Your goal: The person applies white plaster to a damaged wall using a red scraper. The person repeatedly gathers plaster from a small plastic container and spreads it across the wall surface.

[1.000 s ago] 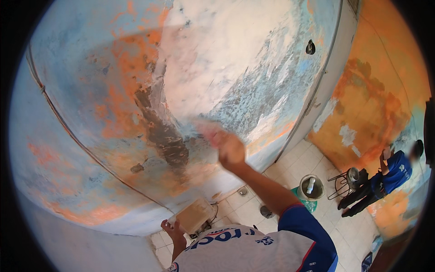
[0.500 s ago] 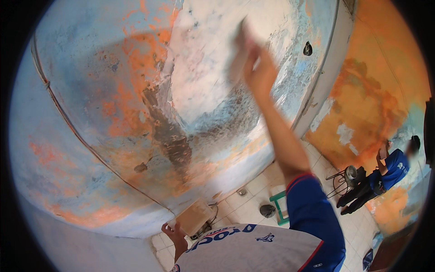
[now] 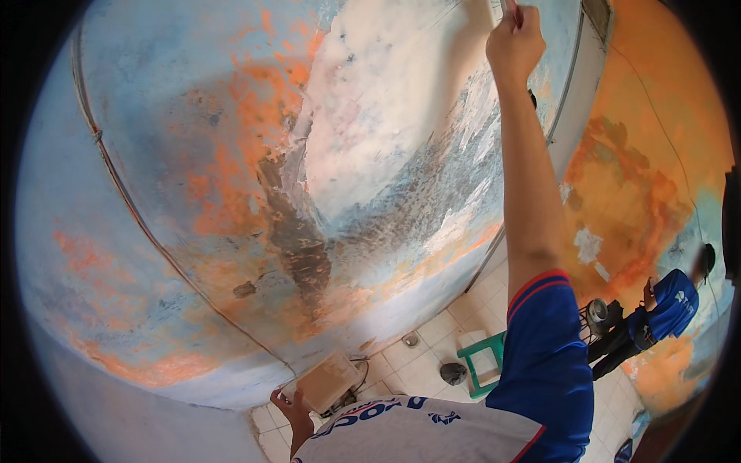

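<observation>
A wall (image 3: 231, 139) in worn blue and orange paint fills most of the view, with a broad smooth whitish patch (image 3: 370, 116) in its upper middle. My right hand (image 3: 515, 48), arm stretched up, is closed round the handle of a putty knife (image 3: 508, 9) at the patch's upper right. Most of the blade is cut off by the upper edge. Low at the left, my left hand (image 3: 293, 409) grips the edge of a tan rectangular board (image 3: 328, 382), held level near the wall's foot. Part of that hand's grip is hidden under the board.
A cable (image 3: 143, 224) runs down the wall's left side. On the tiled floor are a green stool (image 3: 496, 355) and a dark round container (image 3: 453, 374). At the right a person in blue (image 3: 670, 301) stands by an orange wall, near a metal pot (image 3: 597, 310).
My right hand has swept up and to the right across the patch with the putty knife. My left hand and the board have barely moved. The person's arm at the right has lowered.
</observation>
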### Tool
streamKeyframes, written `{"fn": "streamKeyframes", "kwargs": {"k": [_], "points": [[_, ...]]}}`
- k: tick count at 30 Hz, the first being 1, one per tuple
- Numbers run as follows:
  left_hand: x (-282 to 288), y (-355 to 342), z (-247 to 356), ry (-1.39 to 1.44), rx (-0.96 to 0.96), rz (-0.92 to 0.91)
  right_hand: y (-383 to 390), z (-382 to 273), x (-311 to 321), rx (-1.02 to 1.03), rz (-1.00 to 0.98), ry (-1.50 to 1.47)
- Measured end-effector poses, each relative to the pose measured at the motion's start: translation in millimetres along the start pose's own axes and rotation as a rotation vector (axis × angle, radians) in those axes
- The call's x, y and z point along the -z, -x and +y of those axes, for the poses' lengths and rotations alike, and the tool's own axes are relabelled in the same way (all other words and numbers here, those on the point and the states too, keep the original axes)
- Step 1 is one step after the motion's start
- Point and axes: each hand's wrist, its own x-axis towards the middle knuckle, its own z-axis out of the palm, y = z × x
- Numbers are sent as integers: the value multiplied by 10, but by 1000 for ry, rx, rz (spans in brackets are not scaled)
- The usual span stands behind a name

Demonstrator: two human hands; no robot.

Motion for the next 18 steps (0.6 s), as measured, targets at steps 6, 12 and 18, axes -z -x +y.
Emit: {"fn": "streamKeyframes", "kwargs": {"k": [6, 12, 18], "points": [[38, 88, 77, 27, -12, 49, 1552, -925, 340, -66, -468, -26], [-79, -84, -65, 16, 7, 15, 2783, -1763, 1437, -264, -899, -674], [7, 23, 12, 17, -13, -7, 475, -533, 284, -69, -83, -89]]}}
